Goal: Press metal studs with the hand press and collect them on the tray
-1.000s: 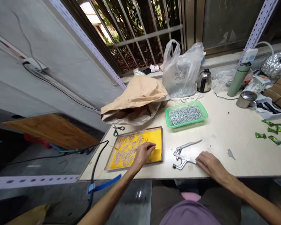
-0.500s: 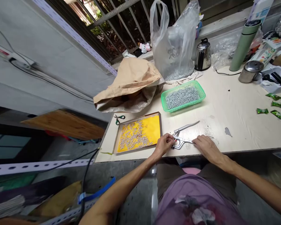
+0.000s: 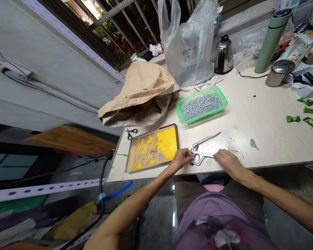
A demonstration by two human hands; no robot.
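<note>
Silver hand pliers (image 3: 202,157) with a coiled spring and spread handles lie on the table near its front edge. The fingers of my left hand (image 3: 182,159) are pinched together at the jaw end, beside a small red spot; what they hold is too small to make out. My right hand (image 3: 231,165) has its fingers closed on the end of the lower handle. Left of the pliers is a shallow tray (image 3: 177,139) with a yellow bottom, holding many small metal pins. Behind them sits a green plastic basket (image 3: 201,119) full of similar small metal parts.
Green-handled scissors (image 3: 131,132) lie behind the tray. Farther back are a brown paper bag (image 3: 143,81), a clear plastic bag (image 3: 191,52) and a steel kettle (image 3: 223,57). At the right stand a green flask (image 3: 272,43) and a steel cup (image 3: 279,73), near green-wrapped sweets (image 3: 293,118).
The view has shifted slightly. Both hands stay at the pliers in nearly the same pose, and the tray and basket have not moved on the table.
</note>
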